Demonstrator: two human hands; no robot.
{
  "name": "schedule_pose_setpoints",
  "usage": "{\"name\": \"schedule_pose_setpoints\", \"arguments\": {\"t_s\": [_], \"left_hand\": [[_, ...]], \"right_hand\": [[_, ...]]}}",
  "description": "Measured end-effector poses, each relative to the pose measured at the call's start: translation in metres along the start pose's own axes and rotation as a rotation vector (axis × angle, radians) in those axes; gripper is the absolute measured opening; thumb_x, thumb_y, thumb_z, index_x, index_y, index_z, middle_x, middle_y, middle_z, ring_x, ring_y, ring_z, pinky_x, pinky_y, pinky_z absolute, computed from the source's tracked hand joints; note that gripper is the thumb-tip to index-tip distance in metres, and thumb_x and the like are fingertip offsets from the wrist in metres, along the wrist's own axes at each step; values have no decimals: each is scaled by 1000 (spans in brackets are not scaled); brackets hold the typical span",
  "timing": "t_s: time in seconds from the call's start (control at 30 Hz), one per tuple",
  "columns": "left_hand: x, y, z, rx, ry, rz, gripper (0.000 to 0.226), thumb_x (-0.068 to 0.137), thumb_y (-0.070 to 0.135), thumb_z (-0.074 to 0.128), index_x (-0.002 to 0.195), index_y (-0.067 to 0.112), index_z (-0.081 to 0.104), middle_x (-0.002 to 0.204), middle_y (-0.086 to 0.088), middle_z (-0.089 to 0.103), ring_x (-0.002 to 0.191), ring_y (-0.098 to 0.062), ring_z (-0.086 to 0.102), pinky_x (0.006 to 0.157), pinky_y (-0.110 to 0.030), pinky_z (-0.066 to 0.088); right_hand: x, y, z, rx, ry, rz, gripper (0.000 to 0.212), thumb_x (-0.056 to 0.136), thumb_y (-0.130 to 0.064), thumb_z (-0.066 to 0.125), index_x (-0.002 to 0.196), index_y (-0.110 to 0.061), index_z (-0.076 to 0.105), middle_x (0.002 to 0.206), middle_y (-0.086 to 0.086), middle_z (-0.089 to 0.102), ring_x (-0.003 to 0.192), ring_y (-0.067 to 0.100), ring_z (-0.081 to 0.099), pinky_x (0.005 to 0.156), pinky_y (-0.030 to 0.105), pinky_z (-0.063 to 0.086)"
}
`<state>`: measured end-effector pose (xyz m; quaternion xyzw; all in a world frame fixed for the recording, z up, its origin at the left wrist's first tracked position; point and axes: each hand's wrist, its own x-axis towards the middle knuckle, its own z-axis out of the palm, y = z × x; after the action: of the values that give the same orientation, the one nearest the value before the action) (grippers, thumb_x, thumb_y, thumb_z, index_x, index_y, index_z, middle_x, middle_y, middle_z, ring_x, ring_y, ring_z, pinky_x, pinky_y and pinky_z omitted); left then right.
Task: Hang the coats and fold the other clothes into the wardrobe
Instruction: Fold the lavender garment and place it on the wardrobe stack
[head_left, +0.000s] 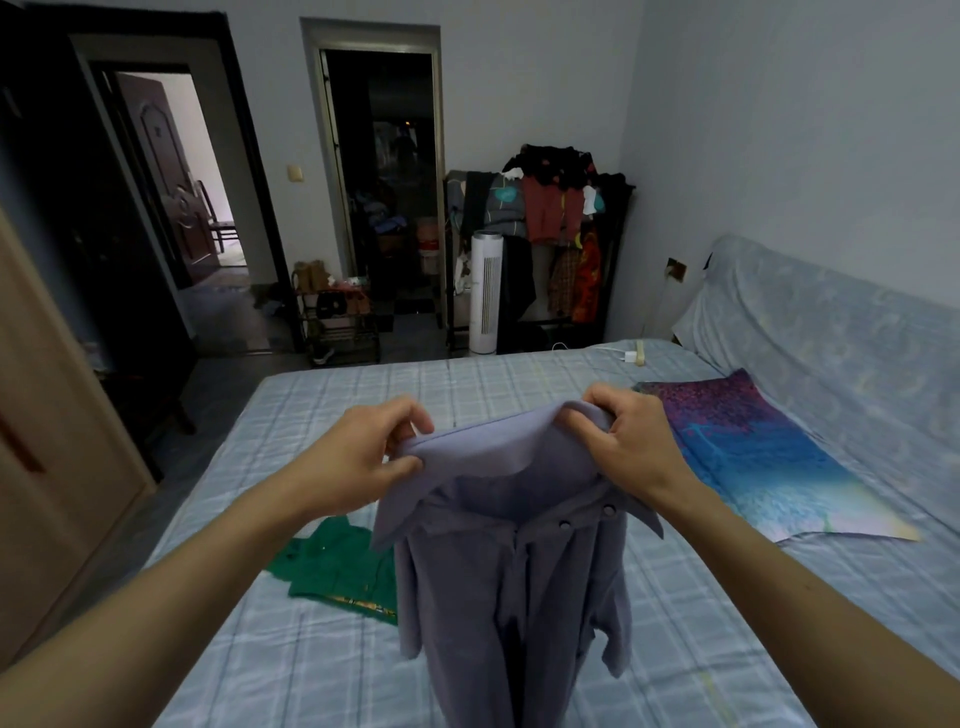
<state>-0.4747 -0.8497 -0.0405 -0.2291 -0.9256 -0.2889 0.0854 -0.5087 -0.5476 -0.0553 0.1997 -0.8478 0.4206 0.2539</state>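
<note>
Left hand (382, 447) and right hand (621, 441) each pinch the collar of the purple shirt (514, 582), held up over the bed (363, 395). Long axis hangs straight down, grips level, equally near. Green garment (337, 571) lies bed-left, below left hand.

Holds a purple shirt (509, 571) up by its collar above the bed (363, 395), pinching one end with the left hand (358, 457) and the other with the right hand (628, 447). Shows a green garment (332, 566) lying flat on the bed beside the shirt.
</note>
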Motion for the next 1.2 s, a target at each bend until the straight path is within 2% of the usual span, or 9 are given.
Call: {"name": "schedule_pose_setpoints", "arguments": {"t_s": [0.13,0.3,0.5,0.7,0.8,0.87,0.97,1.07,1.2], "left_hand": [[5,3,-6,90,74,48,27,82,12,70,72,32,54,68,12,58,63,-5,52,58,-26,40],[-2,0,-9,-504,-30,-103,36,93,12,65,62,26,51,60,10,48,57,-3,43,51,-15,36],[-6,-4,-7,-515,-94,-111,35,92,23,65,61,31,52,58,10,48,54,-1,43,48,-15,35],[-11,-10,-7,-648,-49,-162,24,82,35,73,90,13,64,84,-7,65,75,-16,60,64,-27,50],[-12,-17,-16,-861,-154,-230,48,71,24,71,118,24,62,110,-19,62,93,-28,60,77,-36,50],[-12,-19,-21,-981,-208,-253,67,60,12,62,123,32,55,108,-21,55,92,-32,52,77,-40,44],[-13,-18,-25,-856,-251,-169,60,65,-4,58,119,22,56,114,-22,56,93,-33,53,76,-39,46],[-15,-16,-20,-659,-219,-114,44,84,-16,61,110,19,65,119,-4,65,112,-22,63,85,-31,54],[-10,-11,-10,-442,57,-62,37,82,-16,66,97,18,70,105,1,71,104,-15,67,91,-32,55]], "right_hand": [[0,5,-6,2,-74,46,48,85,-37,73,55,-19,39,50,-10,39,50,4,37,49,24,32],[1,8,-26,292,-336,139,41,87,-28,73,56,-21,46,55,-8,42,53,5,40,51,20,35],[-6,21,-29,337,-450,176,28,93,-17,66,70,-5,53,64,-1,49,61,11,46,56,24,38],[-11,28,-20,154,-266,98,29,96,-18,61,70,-17,48,61,-10,47,57,4,44,55,24,38],[-10,31,-22,44,-207,68,23,100,-23,53,78,-18,47,66,-3,54,59,4,48,55,24,39],[-9,34,-23,7,-210,82,20,101,-26,49,83,-18,46,71,1,59,63,6,52,56,21,39],[-7,37,-24,-40,-250,88,18,101,-31,47,87,-18,46,76,1,60,69,7,56,58,20,40],[-2,36,-26,-97,-292,74,19,101,-35,46,89,-20,46,78,-1,60,70,9,57,62,30,44],[2,34,-31,-179,-365,9,19,100,-40,46,89,-25,43,78,-4,58,72,14,57,67,38,45]]}}
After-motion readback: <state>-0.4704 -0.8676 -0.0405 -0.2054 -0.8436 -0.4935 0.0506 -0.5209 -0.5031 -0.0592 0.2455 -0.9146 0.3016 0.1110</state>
